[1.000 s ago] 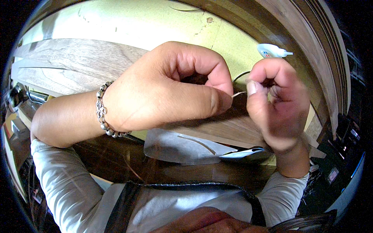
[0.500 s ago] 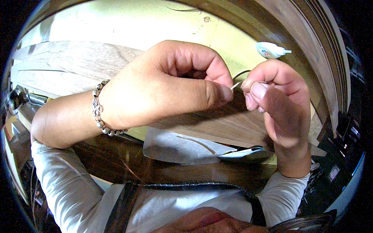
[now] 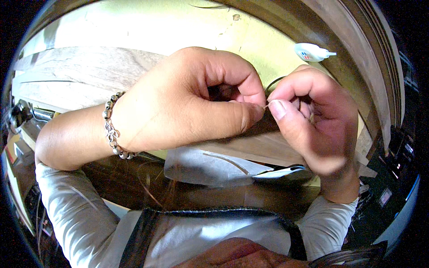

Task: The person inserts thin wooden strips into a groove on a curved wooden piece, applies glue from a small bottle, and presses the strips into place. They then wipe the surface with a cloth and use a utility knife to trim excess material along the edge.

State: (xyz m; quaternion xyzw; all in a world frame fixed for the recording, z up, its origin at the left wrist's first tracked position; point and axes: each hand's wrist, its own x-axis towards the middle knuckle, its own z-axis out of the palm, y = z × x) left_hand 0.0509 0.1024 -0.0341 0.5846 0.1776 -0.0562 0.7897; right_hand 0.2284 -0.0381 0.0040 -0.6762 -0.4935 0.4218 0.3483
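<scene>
My left hand [image 3: 196, 100], wrist in a beaded bracelet [image 3: 110, 127], is closed in a pinch between thumb and forefinger. A very thin pale strip [image 3: 267, 106] shows at those fingertips. My right hand [image 3: 319, 116] faces it, thumb and forefinger pinched on the strip's other end. The two sets of fingertips nearly touch, so only a short bit of the strip is visible. Behind them a dark, thin curved strip [image 3: 274, 81] arcs upward; whether it joins the pale one I cannot tell.
Beyond my right hand lies a white squeeze bottle [image 3: 312, 52] with a narrow nozzle. Wood veneer sheets [image 3: 94, 62] spread over the yellowish board [image 3: 178, 27]. Nearer me, a translucent sheet [image 3: 187, 169] carries a brown sliver [image 3: 225, 162], beside a white, dark-edged flat piece [image 3: 279, 172].
My right hand has turned and moved slightly left, bringing its fingertips closer to my left ones. Less of the pale strip shows between them. The left hand stays nearly still.
</scene>
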